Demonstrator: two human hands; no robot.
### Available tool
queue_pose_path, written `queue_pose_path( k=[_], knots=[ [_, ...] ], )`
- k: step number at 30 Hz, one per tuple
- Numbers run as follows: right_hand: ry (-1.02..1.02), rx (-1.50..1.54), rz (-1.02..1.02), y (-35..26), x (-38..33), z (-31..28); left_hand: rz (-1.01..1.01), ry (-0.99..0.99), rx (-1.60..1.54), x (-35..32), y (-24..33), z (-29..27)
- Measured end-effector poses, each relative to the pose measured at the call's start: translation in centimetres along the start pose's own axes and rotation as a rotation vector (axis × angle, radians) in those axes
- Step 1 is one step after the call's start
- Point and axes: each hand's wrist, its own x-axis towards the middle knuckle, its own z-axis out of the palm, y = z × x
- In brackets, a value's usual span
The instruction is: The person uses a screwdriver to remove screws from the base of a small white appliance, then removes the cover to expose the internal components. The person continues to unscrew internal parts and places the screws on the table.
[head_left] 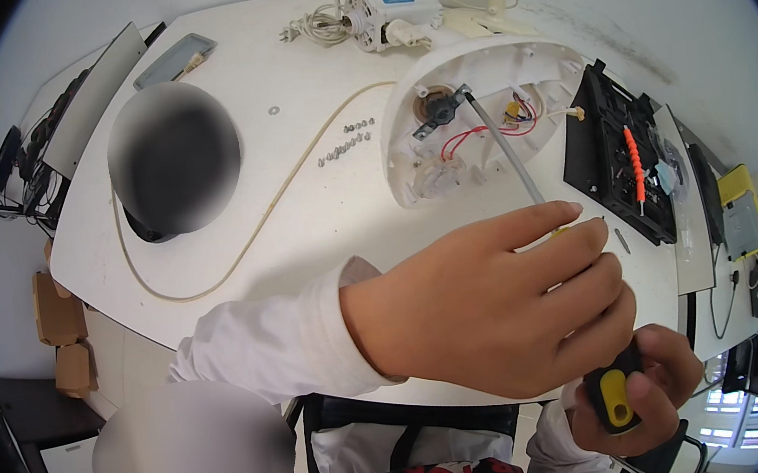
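Two curled grips share a black-and-yellow-handled screwdriver with a long grey metal shaft point(512, 158): the right grip point(645, 393), nearer the body, is wrapped around the butt, and the left grip point(499, 302) folds over the forward part, its fingers partly hiding the hold. From there the long axis slants away and leftward, its tip at or just beside the right end of a dark metal bracket point(441, 110), the left grip being nearer. That bracket lies inside a rounded white plastic housing point(399, 145), with thin red wires point(489, 131) beside it. Right of the housing, a black plastic case point(596, 156) carries an orange ribbed rod point(635, 161).
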Motion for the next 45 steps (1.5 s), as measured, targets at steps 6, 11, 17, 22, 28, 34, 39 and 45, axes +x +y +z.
queue_pose_path(
  k=[6, 11, 17, 22, 28, 34, 39, 45],
  knots=[
    [0.022, -0.137, 0.107, -0.1, 0.5, -0.2, -0.014, -0.003, -0.002, 0.1, -0.1, 0.6],
    [0.042, -0.113, 0.007, 0.7, 1.0, 0.0, 0.010, 0.038, 0.000, -0.1, -0.2, 0.7],
    [-0.080, -0.038, 0.113, 1.1, 0.3, -1.2, -0.017, 0.106, 0.016, 0.2, -0.3, 0.4],
    [-0.003, -0.090, 0.003, -0.4, 1.2, 0.3, -0.050, 0.125, 0.015, 0.5, 0.3, 1.3],
    [-0.008, -0.018, 0.011, 0.1, 1.0, 0.3, -0.026, 0.047, -0.009, 0.0, 0.2, 0.8],
    [-0.024, 0.074, 0.157, -0.1, 0.5, -0.1, -0.055, 0.018, -0.005, 0.0, 0.4, 0.7],
    [-0.134, -0.082, -0.051, 0.4, 1.3, -0.9, -0.086, -0.063, 0.016, 0.0, -0.1, 1.2],
    [-0.035, -0.062, -0.006, 0.6, 1.1, 0.0, -0.064, -0.015, -0.004, -0.1, -0.7, 1.2]
  ],
)
